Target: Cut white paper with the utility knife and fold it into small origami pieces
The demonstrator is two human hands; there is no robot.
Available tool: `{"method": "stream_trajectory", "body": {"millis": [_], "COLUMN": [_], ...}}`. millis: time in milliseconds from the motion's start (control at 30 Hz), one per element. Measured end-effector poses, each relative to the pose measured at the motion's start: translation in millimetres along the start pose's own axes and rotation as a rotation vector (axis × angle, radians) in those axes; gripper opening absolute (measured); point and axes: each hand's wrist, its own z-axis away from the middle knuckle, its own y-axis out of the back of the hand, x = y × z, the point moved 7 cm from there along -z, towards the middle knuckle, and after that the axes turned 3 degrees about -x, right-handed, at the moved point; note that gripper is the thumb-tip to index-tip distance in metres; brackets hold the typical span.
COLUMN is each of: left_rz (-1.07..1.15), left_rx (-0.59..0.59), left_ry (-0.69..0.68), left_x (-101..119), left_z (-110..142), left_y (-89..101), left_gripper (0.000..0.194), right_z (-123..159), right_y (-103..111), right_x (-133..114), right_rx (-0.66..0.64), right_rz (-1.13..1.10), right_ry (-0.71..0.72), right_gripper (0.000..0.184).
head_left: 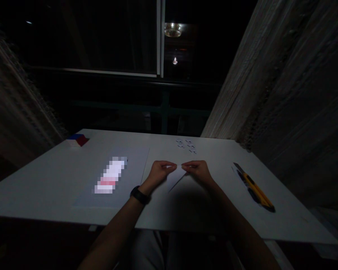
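A small piece of white paper (174, 177), pointed at its lower end, is pinched along its top edge between both hands above the table. My left hand (161, 170), with a dark band on its wrist, grips the paper's upper left corner between thumb and fingers. On the other side, my right hand (198, 170) pinches the upper right corner. The fingertips of the two hands nearly meet. Just beyond them, several small dark-marked pieces (187, 145) lie in a loose group; the dim light hides their exact kind.
The white table (214, 221) carries a large paper sheet (132, 195) at left with a lit, pixelated phone-like screen (109, 176) on it. A red, blue and white block (77, 140) sits far left. A yellow utility knife (255, 187) lies right. Curtains (231, 82) flank a dark window.
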Motion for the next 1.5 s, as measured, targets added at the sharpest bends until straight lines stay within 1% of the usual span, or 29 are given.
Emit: {"method": "stream_trajectory", "body": {"millis": [133, 300, 433, 567, 767, 867, 967, 1100, 1367, 1500], "left_rz": [0.009, 0.065, 0.142, 0.182, 0.181, 0.234, 0.346, 0.431, 0.393, 0.304], "left_rx": [0.002, -0.006, 0.015, 0.028, -0.01, -0.03, 0.0, 0.047, 0.052, 0.098], "left_ry": [-0.001, 0.005, 0.053, 0.06, 0.046, 0.106, 0.164, 0.18, 0.178, 0.161], "left_x": [0, 1, -5, -10, -4, -6, -10, -11, -7, -11], "left_z": [0, 1, -1, -2, -1, 1, 3, 3, 5, 3], "left_y": [-0.4, -1.5, -0.4, 0.8, 0.5, -1.4, -1.4, 0.0, 1.7, 7.0], "left_gripper": [0.031, 0.031, 0.034, 0.031, 0.034, 0.04, 0.04, 0.036, 0.034, 0.035], "right_z": [0, 0, 0, 0, -1, -2, -2, -1, -1, 0], "right_y": [1, 0, 1, 0, 2, 5, 6, 6, 4, 1], "right_x": [0, 3, 0, -2, 2, 4, 4, 1, 1, 0], "right_rx": [0.003, -0.002, 0.01, 0.008, 0.031, 0.054, 0.075, 0.095, 0.083, 0.077], "right_rz": [-0.003, -0.034, -0.017, -0.004, 0.003, -0.009, -0.026, -0.034, -0.026, -0.018], "right_ry": [0.0, -0.006, 0.002, -0.007, -0.002, 0.005, 0.002, -0.007, -0.014, -0.011], "right_gripper": [0.029, 0.031, 0.03, 0.028, 0.029, 0.029, 0.028, 0.026, 0.024, 0.024]}}
